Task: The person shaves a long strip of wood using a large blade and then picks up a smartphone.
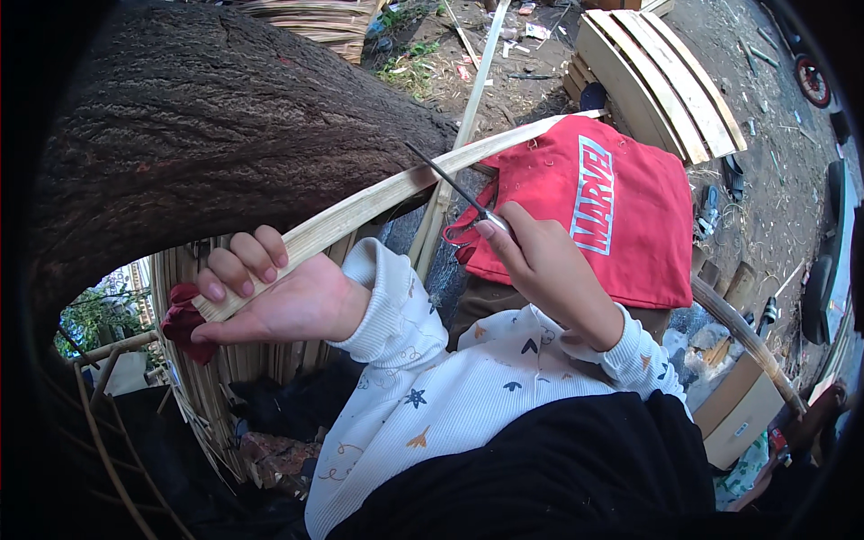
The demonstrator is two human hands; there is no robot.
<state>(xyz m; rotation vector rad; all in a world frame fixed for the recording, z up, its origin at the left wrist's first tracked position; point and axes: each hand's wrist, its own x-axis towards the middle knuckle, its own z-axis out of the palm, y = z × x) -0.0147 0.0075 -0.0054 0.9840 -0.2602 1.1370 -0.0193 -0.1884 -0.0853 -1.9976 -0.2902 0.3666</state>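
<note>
A long pale split-bamboo strip (360, 205) runs slantwise from the lower left to the upper right. My left hand (292, 301) grips its near end, palm up, fingers curled over the edge and thumb below. In my right hand (549, 270) is a knife (457, 186) with a thin dark blade and a silvery handle, of which only part shows. The blade lies across the strip near its middle; whether it cuts into the wood I cannot tell. Under the strip's far part, a red cloth bag (643, 216) with a printed white panel covers my lap.
A thick tree trunk (225, 117) fills the upper left. Curved wooden slats (661, 81) are stacked at the upper right. A dark red cloth (183, 324) hangs by the strip's near end. At right lie sandals (708, 209) and a cardboard box (742, 409).
</note>
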